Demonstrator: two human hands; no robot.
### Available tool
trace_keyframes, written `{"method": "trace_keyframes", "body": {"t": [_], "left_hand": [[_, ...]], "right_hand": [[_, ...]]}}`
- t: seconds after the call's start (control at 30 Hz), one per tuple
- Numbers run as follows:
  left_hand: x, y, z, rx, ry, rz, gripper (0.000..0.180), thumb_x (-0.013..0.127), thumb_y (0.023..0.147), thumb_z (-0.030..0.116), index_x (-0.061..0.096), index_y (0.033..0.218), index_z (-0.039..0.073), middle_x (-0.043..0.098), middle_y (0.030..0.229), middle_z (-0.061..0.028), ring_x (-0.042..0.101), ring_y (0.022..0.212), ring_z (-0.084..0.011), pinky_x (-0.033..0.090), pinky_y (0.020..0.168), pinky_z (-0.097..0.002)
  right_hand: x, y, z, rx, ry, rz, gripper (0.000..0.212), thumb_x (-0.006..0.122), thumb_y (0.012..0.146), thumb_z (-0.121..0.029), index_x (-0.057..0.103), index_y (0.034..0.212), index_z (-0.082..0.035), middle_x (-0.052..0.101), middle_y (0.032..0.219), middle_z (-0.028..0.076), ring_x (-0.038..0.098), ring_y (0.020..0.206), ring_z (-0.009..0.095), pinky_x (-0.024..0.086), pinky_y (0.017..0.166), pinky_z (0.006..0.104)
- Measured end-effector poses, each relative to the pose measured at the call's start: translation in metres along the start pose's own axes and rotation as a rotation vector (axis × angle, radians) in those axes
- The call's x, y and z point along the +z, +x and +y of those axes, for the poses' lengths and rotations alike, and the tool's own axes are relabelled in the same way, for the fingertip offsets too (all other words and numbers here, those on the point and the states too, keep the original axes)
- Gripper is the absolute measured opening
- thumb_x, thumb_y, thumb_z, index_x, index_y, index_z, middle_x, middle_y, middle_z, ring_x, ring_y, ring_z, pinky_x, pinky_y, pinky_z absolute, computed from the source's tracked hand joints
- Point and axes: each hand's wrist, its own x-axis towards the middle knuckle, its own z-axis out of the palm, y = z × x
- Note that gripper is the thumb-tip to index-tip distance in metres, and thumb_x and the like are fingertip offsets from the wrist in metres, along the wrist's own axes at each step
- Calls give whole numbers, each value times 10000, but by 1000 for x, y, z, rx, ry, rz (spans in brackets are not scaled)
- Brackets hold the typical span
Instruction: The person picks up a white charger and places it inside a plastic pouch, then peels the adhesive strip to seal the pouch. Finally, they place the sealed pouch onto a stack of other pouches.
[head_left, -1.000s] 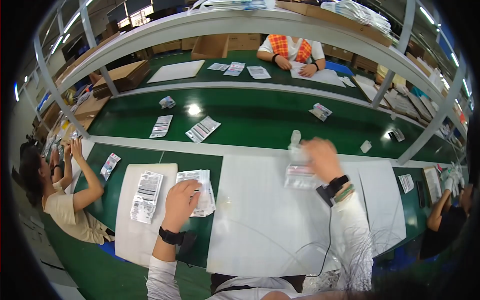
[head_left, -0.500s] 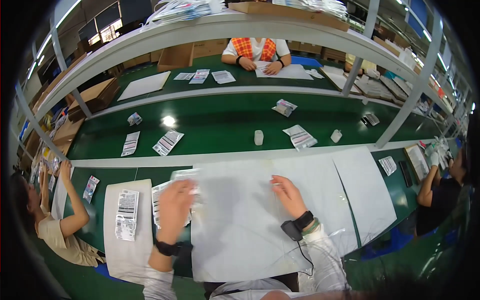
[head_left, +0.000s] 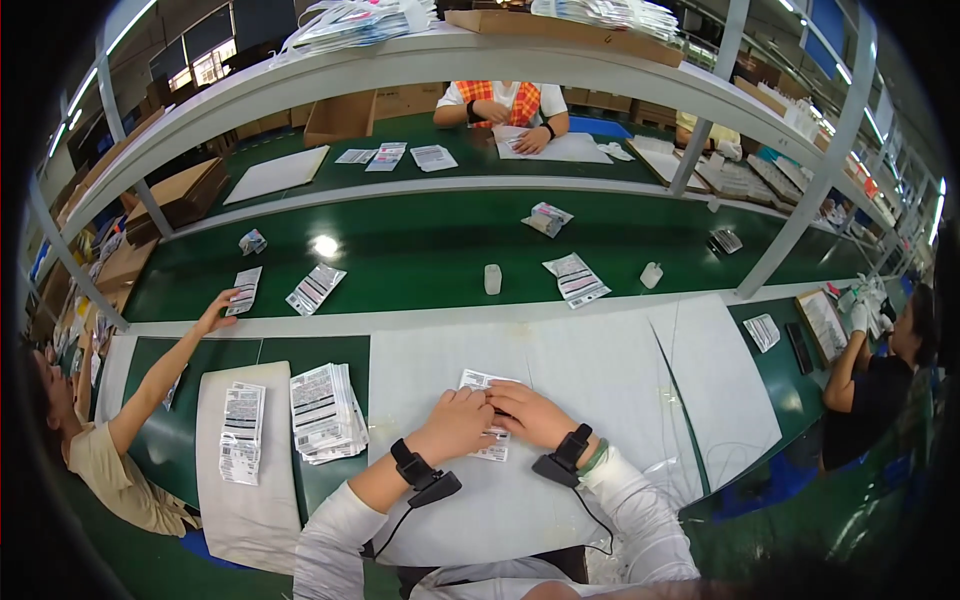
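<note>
Left hand [head_left: 457, 425] beside right hand [head_left: 532, 415]; both palm-down

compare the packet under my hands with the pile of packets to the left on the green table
Cover: the packet is partly hidden by the left hand and right hand; no hand covers the pile.
Amount: only one packet shows under the hands, while the pile has many, stacked unevenly.
Place: the packet lies on the white mat, the pile on the green table.
Shared: both show white faces with dark print.
</note>
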Motion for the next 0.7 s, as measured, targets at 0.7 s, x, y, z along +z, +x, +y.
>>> {"method": "trace_keyframes", "body": {"t": [0.7], "left_hand": [[3, -82, 31, 42, -239, 290, 208, 669, 833, 115, 681, 1039, 141, 662, 1063, -27, 639, 867, -245, 541, 784, -347]], "right_hand": [[-24, 18, -3, -69, -98, -348, 1061, 834, 635, -534, 399, 1485, -72, 358, 1569, 69, 282, 1469, 302, 304, 1165, 430]]}}
